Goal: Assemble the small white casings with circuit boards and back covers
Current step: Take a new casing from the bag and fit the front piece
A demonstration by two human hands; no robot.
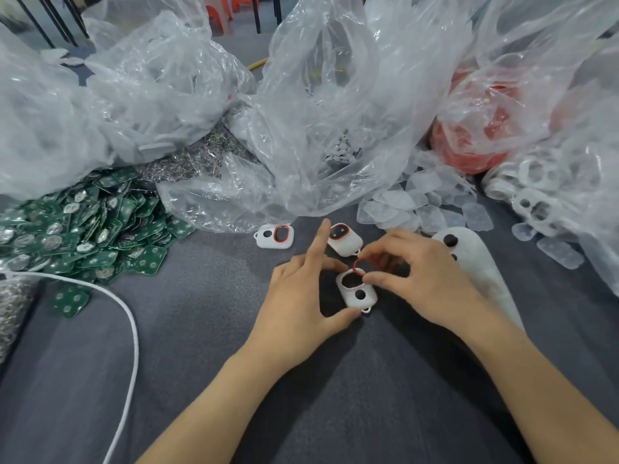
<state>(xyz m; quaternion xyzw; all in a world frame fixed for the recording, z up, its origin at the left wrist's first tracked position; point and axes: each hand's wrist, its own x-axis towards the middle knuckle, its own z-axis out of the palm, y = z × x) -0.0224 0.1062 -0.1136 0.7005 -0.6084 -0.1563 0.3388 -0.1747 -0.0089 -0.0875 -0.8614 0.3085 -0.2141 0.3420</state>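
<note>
A dark grey cloth surface (201,363) filled the lower frame. At its centre the left hand (301,296) gripped a small white plastic casing (347,294) between thumb and curled fingers, forefinger lifted straight; the right hand (425,283) pinched a thin red rubber ring (366,265) against the rim of the casing's larger hole. Just above lay two more white casings ringed in red (348,246). A heap of green circuit boards (83,222) spread at centre left, a white cord (132,319) curving below it. Crumpled clear plastic bags (335,95) crowded the upper half; translucent back covers (428,202) spilled at centre right, beneath a bag of red rings (479,135). Orange plastic stools (217,11) and dark metal legs (43,21) stood along the top edge.
</note>
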